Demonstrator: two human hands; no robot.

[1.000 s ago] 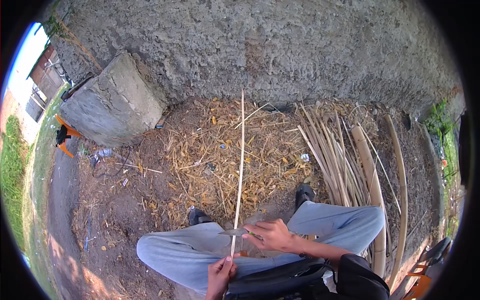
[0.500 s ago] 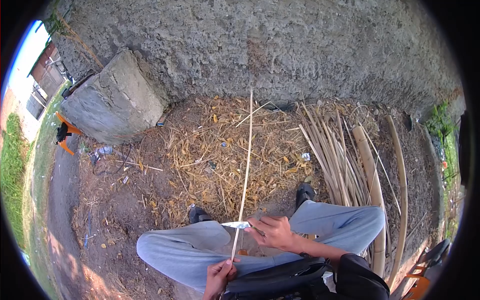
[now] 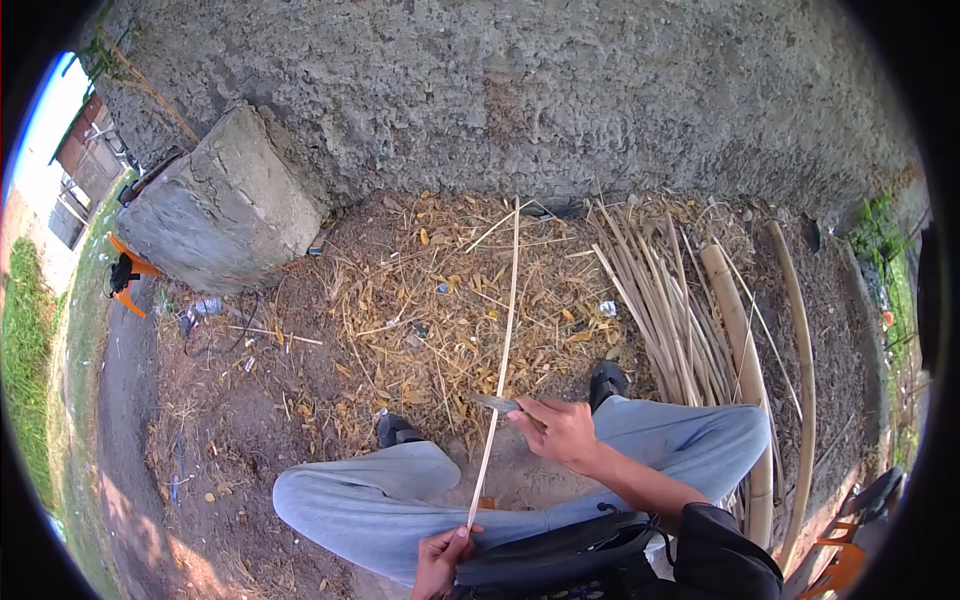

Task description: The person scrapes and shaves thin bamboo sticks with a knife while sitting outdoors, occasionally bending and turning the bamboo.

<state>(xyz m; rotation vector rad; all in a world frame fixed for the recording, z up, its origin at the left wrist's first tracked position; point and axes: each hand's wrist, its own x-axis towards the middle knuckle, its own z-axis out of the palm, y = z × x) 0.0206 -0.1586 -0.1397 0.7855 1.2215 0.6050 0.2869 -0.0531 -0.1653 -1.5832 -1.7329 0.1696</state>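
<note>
A long, thin bamboo strip (image 3: 510,310) runs from near my lap toward the wall. My left hand (image 3: 442,555) pinches its near end at the edge of my lap. In my right hand (image 3: 553,430), fingers closed, is a knife (image 3: 493,402). Its blade points left and lies across the strip, partway along it, above my knees. Whether the edge touches the strip I cannot tell. The knife's handle is mostly hidden in my fingers.
A bundle of bamboo strips (image 3: 665,320) lies at the right, beside two thicker bamboo poles (image 3: 742,340). Dry leaves and shavings (image 3: 430,280) cover the ground. A rough wall (image 3: 560,90) rises ahead, with a concrete block (image 3: 225,205) at left. My legs (image 3: 360,500) are spread.
My right hand has moved the knife forward along the strip, away from my left hand, and the blade has turned. The strip's far end has shifted slightly right and lower.
</note>
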